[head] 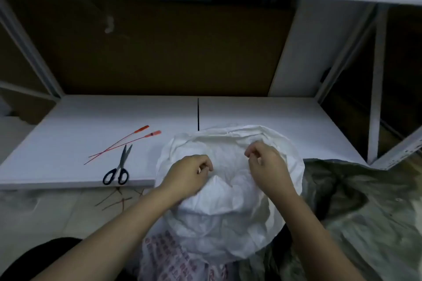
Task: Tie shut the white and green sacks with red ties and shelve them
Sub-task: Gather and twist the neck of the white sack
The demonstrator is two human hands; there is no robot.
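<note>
A white woven sack [228, 219] stands in front of me with its mouth wide open, leaning against the front edge of the white shelf board [68, 134]. My left hand [189, 175] pinches the near left part of the sack's rim. My right hand [267, 164] pinches the rim on the right side. A green sack [360, 207] lies crumpled to the right of the white one. Two red ties [127, 141] lie side by side on the shelf board, left of the sack.
Black-handled scissors [118, 169] lie on the shelf near its front edge, below the ties. Metal uprights [376, 89] frame the shelf on both sides, with brown board behind. Cut tie scraps [118, 198] lie on the floor under the shelf edge.
</note>
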